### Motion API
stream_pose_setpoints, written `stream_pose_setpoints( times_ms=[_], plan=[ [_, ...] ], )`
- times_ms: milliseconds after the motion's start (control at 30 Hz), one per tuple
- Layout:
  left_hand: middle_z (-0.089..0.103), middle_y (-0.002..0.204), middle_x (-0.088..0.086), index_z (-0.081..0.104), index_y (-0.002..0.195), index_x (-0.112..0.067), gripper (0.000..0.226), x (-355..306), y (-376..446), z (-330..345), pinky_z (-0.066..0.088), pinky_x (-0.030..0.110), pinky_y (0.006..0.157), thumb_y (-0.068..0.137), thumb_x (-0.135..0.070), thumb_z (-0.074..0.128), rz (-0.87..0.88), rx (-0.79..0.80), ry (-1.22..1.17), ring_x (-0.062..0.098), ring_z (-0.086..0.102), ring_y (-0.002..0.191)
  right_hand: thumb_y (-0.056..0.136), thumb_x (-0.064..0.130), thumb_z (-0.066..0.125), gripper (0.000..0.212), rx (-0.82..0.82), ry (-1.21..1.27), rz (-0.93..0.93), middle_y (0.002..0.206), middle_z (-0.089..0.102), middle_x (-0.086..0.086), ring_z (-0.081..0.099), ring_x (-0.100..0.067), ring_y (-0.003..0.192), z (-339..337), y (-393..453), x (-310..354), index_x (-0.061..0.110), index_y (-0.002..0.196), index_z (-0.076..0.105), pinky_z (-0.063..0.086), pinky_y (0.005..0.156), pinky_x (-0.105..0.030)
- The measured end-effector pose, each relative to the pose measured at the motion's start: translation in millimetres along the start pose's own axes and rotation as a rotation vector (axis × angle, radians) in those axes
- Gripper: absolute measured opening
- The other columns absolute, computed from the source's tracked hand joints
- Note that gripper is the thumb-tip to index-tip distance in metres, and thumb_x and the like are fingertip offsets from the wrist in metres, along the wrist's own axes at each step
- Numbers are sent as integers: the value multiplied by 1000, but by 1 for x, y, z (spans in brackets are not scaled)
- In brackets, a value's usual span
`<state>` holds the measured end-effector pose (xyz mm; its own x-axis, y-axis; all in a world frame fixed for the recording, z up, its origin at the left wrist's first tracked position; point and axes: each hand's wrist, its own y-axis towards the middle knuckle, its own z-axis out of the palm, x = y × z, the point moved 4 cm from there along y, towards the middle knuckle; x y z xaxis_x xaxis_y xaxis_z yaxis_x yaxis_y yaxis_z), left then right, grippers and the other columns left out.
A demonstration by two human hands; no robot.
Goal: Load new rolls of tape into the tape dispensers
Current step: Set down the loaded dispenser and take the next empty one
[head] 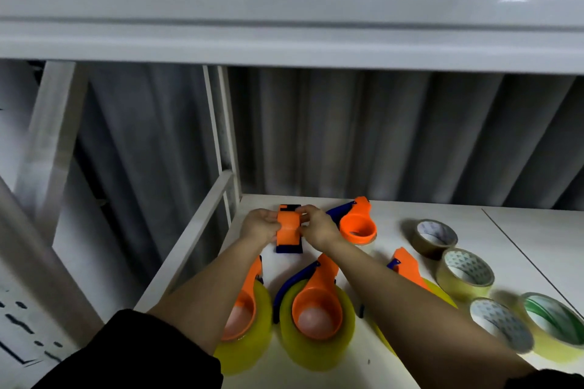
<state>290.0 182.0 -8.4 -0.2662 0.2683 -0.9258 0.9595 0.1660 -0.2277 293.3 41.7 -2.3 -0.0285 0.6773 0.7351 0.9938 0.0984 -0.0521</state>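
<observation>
Head view: nearest me, three dispensers (317,309) already carry yellow rolls. To the right, four spare rolls (464,273) wait. Farther back, my left hand (259,226) and right hand (317,228) pinch an empty-looking dispenser (288,228); another (358,226) sits beside, seemingly unloaded.

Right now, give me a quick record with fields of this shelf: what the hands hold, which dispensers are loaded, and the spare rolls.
held item: orange dispenser with blue parts, at the back of the white shelf
left hand: grips its left side
right hand: grips its right side
roll in held dispenser: cannot tell
loaded dispensers: three in the front row, each inside a yellowish roll
empty dispenser: back row, right of the hands, no roll
spare rolls: four at right: brown, two yellowish, one green-cored
</observation>
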Motion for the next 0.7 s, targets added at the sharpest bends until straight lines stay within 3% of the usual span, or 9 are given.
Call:
stream_pose_setpoints(
  times_ms=[200,300,333,367,467,600,700],
  plan=[
    [64,113,19,60,114,-5,34,6,9,5,56,47,85,81,5,57,11,-4,131,33,65,96,94,0,45,47,26,-40,24,132,57,-14,57,-31,117,6,4,-7,13,140,43,49,97,-43],
    [64,97,17,60,84,-11,15,-1,0,7,55,42,85,81,3,57,73,5,330,34,64,96,95,3,47,49,33,-83,18,132,57,-14,56,-31,118,7,3,-7,15,142,40,49,98,-42],
    [63,97,16,59,83,-11,12,-4,-3,7,55,38,83,82,0,58,101,-1,392,34,64,96,95,6,48,50,42,-106,13,133,56,-14,56,-31,118,7,2,-7,16,143,37,48,99,-41],
    [65,101,16,61,92,-8,10,-5,-6,8,52,35,81,83,-3,59,130,-2,443,33,63,98,96,9,49,51,49,-138,7,134,55,-13,56,-31,119,8,0,-5,17,144,34,48,99,-41],
    [63,116,16,55,121,-3,34,-9,-8,5,48,34,84,88,-9,57,208,-55,562,30,60,105,95,17,51,52,20,-252,-21,134,54,-11,58,-30,115,3,-3,-1,20,143,33,51,94,-41],
    [57,118,12,49,125,-9,34,-24,-17,-2,49,35,77,92,-19,52,347,-154,769,28,59,102,94,23,50,38,-79,-444,-75,125,58,-10,61,-29,104,-19,-10,7,16,131,48,53,79,-37],
    [55,122,11,46,127,-12,38,-41,-24,2,49,35,79,91,-23,51,444,-234,994,27,56,106,93,29,54,37,-146,-578,-92,123,58,-9,59,-28,106,-44,-18,8,15,126,52,51,78,-35]
  ],
)
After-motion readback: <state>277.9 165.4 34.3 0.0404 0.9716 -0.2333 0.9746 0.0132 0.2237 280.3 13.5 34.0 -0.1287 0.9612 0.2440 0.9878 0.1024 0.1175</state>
